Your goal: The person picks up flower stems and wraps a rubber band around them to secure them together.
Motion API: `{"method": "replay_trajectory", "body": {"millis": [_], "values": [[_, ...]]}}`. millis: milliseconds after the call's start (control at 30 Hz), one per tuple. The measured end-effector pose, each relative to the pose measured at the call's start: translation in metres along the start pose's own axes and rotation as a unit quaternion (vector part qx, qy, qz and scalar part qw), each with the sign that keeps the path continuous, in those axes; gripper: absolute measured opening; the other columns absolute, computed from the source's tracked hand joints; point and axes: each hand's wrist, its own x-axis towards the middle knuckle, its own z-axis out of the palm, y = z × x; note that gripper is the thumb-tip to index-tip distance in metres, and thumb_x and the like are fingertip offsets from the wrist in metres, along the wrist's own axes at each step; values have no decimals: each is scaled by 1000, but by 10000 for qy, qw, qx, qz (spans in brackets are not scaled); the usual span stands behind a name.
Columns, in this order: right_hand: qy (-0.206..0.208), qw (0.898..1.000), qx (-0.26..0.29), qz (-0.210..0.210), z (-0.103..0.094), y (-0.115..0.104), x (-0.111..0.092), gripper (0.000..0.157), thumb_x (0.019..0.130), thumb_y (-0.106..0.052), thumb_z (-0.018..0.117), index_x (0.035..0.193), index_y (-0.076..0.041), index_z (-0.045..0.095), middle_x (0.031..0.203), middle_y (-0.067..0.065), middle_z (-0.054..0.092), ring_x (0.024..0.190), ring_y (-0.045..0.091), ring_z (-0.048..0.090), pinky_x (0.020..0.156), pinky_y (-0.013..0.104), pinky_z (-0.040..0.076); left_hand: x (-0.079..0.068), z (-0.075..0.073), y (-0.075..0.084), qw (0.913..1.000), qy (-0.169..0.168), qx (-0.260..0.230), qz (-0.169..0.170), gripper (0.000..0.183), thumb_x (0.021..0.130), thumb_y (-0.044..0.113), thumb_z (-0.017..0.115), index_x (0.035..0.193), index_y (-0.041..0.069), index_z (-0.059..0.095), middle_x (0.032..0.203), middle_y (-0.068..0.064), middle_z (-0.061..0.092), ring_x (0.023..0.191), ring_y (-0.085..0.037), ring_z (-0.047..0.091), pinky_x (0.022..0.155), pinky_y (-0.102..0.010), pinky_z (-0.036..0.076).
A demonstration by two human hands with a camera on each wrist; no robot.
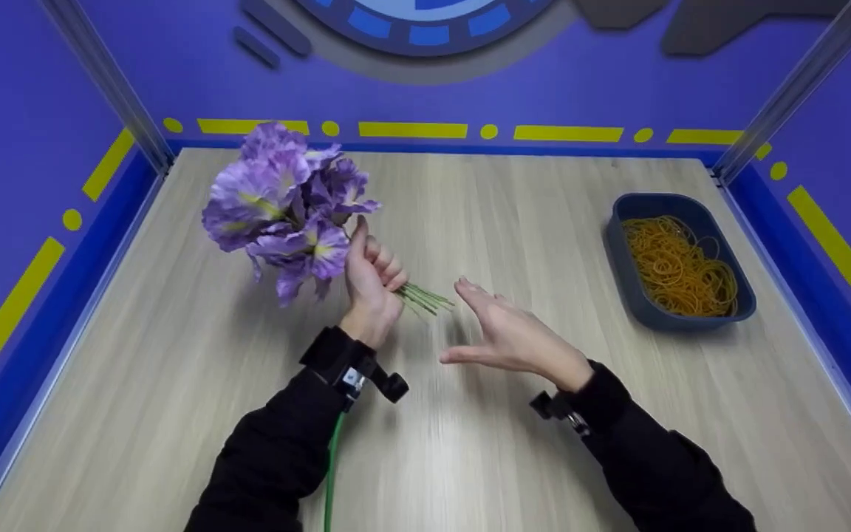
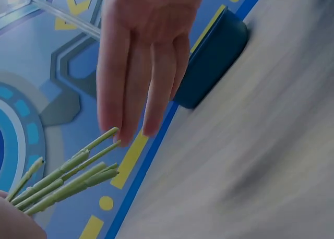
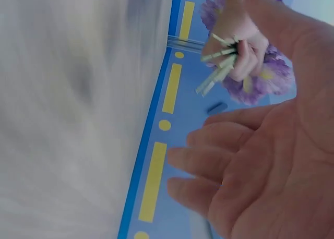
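Note:
A bunch of purple artificial flowers (image 1: 278, 199) is gripped by my left hand (image 1: 374, 284), its fingers curled round the green stems. The blooms spread out to the upper left of that hand. On the other side, the cut stem ends (image 1: 425, 298) poke out toward my right hand (image 1: 518, 336). That right hand holds nothing; its fingers are extended and the thumb stands apart. In the left wrist view the stem ends (image 2: 68, 181) overlap the right fingertips (image 2: 120, 129). The right wrist view shows the open palm (image 3: 261, 160), with the flowers (image 3: 261, 82) beyond it.
At the right of the wooden table (image 1: 470, 458) stands a dark blue bin (image 1: 621, 277) with many yellowish rubber bands (image 1: 677, 270) inside. Blue walls with yellow marks enclose the table at the back and sides. A green cable (image 1: 332, 473) runs down from the left wrist.

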Motion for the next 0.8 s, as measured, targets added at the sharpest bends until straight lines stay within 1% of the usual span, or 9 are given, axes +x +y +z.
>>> {"method": "replay_trajectory", "body": {"millis": [33, 100, 167, 233, 267, 400, 567, 667, 800], "values": [[-39, 10000, -73, 51, -1, -1, 5, 107, 82, -65, 72, 154, 4, 32, 155, 24, 37, 140, 34, 43, 113, 52, 35, -4, 3, -4, 10000, -48, -10, 11, 54, 104, 40, 54, 60, 21, 27, 50, 10, 23, 38, -2, 22, 37, -19, 14], [-191, 9995, -168, 198, -3, -2, 15, 103, 80, -64, 74, 151, 3, 40, 132, 20, 61, 112, 29, 64, 97, 46, 51, -10, 9, -11, 9999, -141, 19, 52, 53, 103, 37, 55, 60, 22, 28, 49, 11, 25, 38, -1, 22, 37, -18, 15], [-364, 9988, -128, 309, -5, -3, 24, 90, 79, -61, 77, 140, 1, 53, 102, 9, 68, 83, 20, 64, 75, 37, 54, -16, 13, -17, 9996, -253, 43, 76, 53, 103, 34, 55, 59, 22, 28, 48, 11, 26, 38, -1, 23, 37, -18, 15], [-482, 9979, -52, 438, -4, -4, 31, 76, 77, -58, 81, 127, -3, 61, 83, 0, 60, 67, 14, 52, 60, 33, 47, -20, 17, -22, 9991, -368, 149, 151, 53, 102, 32, 56, 58, 23, 28, 47, 11, 25, 38, -1, 22, 38, -19, 15], [-505, 9976, -9, 483, -3, -6, 34, 69, 77, -56, 82, 119, -5, 63, 77, -3, 55, 64, 13, 51, 58, 32, 45, -22, 18, -24, 9987, -401, 256, 182, 53, 102, 32, 56, 58, 23, 28, 47, 11, 25, 38, -1, 22, 38, -19, 15], [-230, 9974, 166, 659, 3, -11, 41, 45, 78, -41, 85, 100, -8, 64, 79, -1, 60, 66, 15, 54, 59, 33, 46, -30, 22, -27, 9959, -489, 711, 253, 53, 100, 30, 57, 56, 23, 28, 50, 10, 23, 40, -1, 22, 40, -19, 15], [78, 9986, 289, 446, 8, -12, 47, 12, 82, -15, 72, 86, -9, 62, 71, -5, 51, 60, 12, 48, 54, 30, 41, -36, 23, -28, 9947, -638, 761, 265, 51, 100, 26, 54, 56, 23, 27, 51, 10, 21, 40, -1, 21, 40, -18, 15], [-203, 9990, 371, 170, 6, -12, 46, 13, 80, -8, 71, 86, -10, 59, 71, -6, 51, 60, 11, 47, 54, 29, 41, -37, 23, -26, 9939, -656, 800, 379, 51, 100, 27, 54, 57, 24, 27, 51, 10, 20, 41, -1, 19, 40, -19, 13], [-621, 9952, 748, 67, 2, -14, 43, 27, 79, -17, 83, 87, -12, 58, 72, -6, 52, 62, 11, 48, 57, 30, 42, -35, 23, -25, 9938, -561, 824, 495, 49, 99, 29, 56, 60, 24, 28, 51, 11, 21, 42, -2, 17, 41, -20, 12]]}}
